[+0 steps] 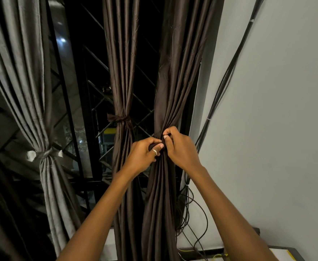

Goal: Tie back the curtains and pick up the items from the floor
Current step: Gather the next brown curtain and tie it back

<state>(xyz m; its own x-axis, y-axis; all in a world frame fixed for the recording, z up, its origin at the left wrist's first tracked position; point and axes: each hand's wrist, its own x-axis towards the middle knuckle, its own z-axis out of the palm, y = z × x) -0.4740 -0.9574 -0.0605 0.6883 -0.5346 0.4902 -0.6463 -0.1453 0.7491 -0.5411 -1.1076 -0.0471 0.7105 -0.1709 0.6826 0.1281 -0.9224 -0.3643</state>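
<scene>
Brown curtain (pixel 170 81): gathered, held between both hands. Left hand (pixel 145 155): fingers curled, pinching its fabric. Right hand (pixel 180 149): fingertips pinching the gather. Tied curtain (pixel 119 91): just leftward.

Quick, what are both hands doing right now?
Left hand: closed, gripping the right brown curtain at its gathered part.
Right hand: closed, pinching the same curtain.

Dim rm, sharp ctr, edges warped.
</scene>
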